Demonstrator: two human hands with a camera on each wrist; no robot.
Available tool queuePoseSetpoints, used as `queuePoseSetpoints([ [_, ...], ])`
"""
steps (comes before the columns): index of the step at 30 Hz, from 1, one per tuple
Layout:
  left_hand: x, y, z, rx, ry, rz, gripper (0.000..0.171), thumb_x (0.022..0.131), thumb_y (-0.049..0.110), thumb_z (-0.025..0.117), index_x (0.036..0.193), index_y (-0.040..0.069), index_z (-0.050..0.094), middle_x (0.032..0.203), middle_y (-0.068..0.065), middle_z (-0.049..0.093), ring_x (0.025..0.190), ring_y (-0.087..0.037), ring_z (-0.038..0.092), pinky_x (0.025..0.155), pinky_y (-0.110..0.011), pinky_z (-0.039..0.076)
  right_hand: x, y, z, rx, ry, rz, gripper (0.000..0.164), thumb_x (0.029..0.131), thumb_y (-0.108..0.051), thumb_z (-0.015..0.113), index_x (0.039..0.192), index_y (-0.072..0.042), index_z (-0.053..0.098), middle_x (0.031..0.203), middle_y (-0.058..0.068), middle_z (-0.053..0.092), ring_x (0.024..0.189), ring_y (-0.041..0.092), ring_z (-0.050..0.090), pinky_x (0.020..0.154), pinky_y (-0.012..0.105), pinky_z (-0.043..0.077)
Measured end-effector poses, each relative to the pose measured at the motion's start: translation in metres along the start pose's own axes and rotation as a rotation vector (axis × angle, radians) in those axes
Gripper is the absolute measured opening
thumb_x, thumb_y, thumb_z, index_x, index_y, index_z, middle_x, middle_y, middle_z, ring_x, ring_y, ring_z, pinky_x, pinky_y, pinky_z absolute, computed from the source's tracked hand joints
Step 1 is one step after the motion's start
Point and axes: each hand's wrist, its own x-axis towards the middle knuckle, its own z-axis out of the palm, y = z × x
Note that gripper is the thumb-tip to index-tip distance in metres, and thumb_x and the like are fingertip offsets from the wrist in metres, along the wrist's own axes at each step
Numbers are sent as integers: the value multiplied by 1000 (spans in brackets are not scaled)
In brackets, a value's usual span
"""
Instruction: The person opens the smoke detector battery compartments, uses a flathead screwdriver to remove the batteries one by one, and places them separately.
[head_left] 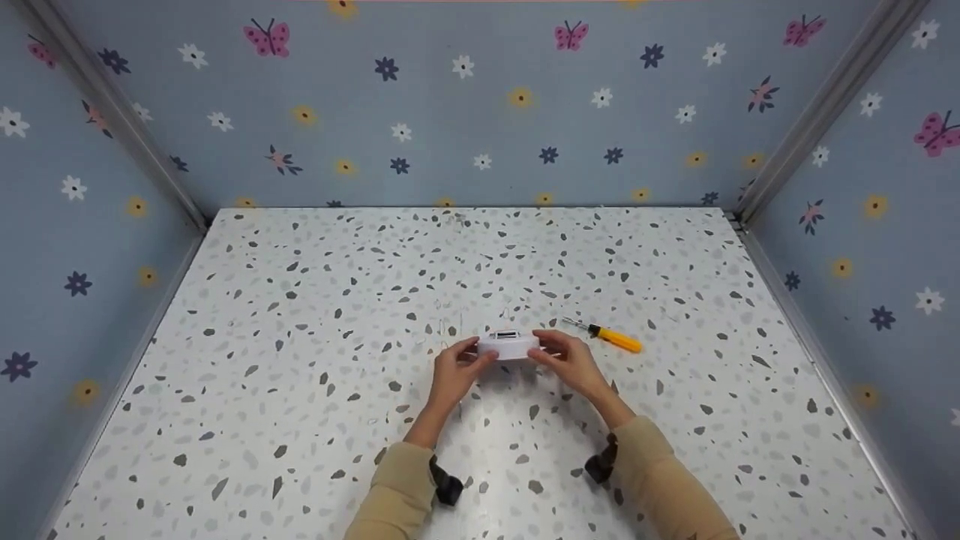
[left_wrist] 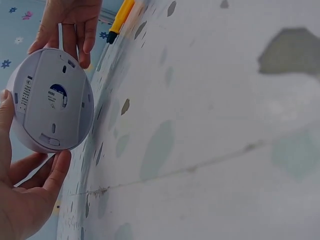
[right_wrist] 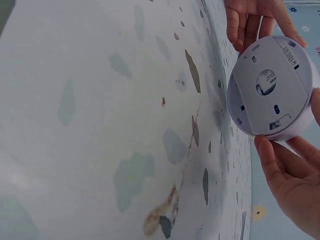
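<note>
A round white smoke detector [head_left: 508, 346] is held up off the table between both hands. Its flat back plate [left_wrist: 52, 100], with slots, a printed label and a round central hole, shows in both wrist views. The left hand [head_left: 454, 375] grips one side, thumb and fingers on the rim. On the opposite side the right hand [head_left: 576, 365] pinches the rim in the same way. To the right of the right hand lies a screwdriver [head_left: 616, 339] with a yellow handle and metal shaft, touched by neither hand.
The white speckled tabletop [head_left: 300, 420] extends around the hands. Blue panels [head_left: 480, 112] with flowers and butterflies enclose it at the back and both sides. Some small, thin pale items [head_left: 442, 328] lie left of the detector, too faint to identify.
</note>
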Motion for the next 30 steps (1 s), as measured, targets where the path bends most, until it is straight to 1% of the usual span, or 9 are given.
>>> queuePoseSetpoints([
  [3,-1,1,0,3,1,-18,60,75,39,67,115,-5,55,97,-12,60,86,-21,58,77,-31,48,-1,0,0,2,-1,-23,54,79,-35,64,121,-3,53,112,11,58,93,20,57,79,33,48],
  [7,-2,3,0,10,-2,-36,61,76,41,65,115,-5,55,96,-11,60,86,-20,57,78,-32,47,-4,-2,-1,11,-7,-24,54,79,-34,64,122,-3,52,115,10,57,96,20,57,81,32,48],
  [11,-1,4,0,25,6,-49,60,76,43,64,114,-4,56,95,-10,61,85,-19,57,77,-32,48,-12,-20,-2,-5,-3,-32,48,81,-23,64,121,0,52,117,14,55,98,25,56,82,37,47],
  [14,-1,3,1,32,15,-61,58,77,44,63,112,-2,58,93,-9,61,83,-17,57,74,-29,49,-11,-18,-1,-30,9,-47,48,80,-21,65,121,-2,52,116,13,56,96,23,57,82,35,48],
  [18,-1,5,1,20,18,-68,54,78,45,62,109,0,61,89,-6,62,79,-15,57,68,-26,49,-3,2,1,-45,37,-63,46,77,-26,67,120,-11,56,115,4,58,94,16,58,79,29,49],
  [20,0,6,2,11,19,-68,53,79,45,61,107,1,61,87,-6,62,77,-15,57,66,-26,49,-3,3,1,-49,53,-63,42,78,-22,67,118,-13,58,114,2,58,94,15,58,78,28,49],
  [23,0,7,2,13,21,-51,50,80,44,60,105,0,62,86,-6,61,74,-14,57,64,-26,49,-4,2,1,-48,78,-69,39,78,-21,66,116,-15,60,111,1,60,93,14,58,78,28,49],
  [26,-1,8,2,20,24,-38,49,81,43,59,103,0,63,85,-6,60,73,-14,56,62,-25,48,-5,2,1,-42,101,-74,37,78,-20,66,114,-13,61,107,1,62,91,14,58,78,29,49],
  [30,-3,9,2,10,32,-39,48,82,42,59,103,-1,62,87,-6,60,75,-15,56,62,-25,49,-5,1,2,-29,112,-81,36,78,-20,66,113,-12,62,102,2,63,89,14,59,77,28,50],
])
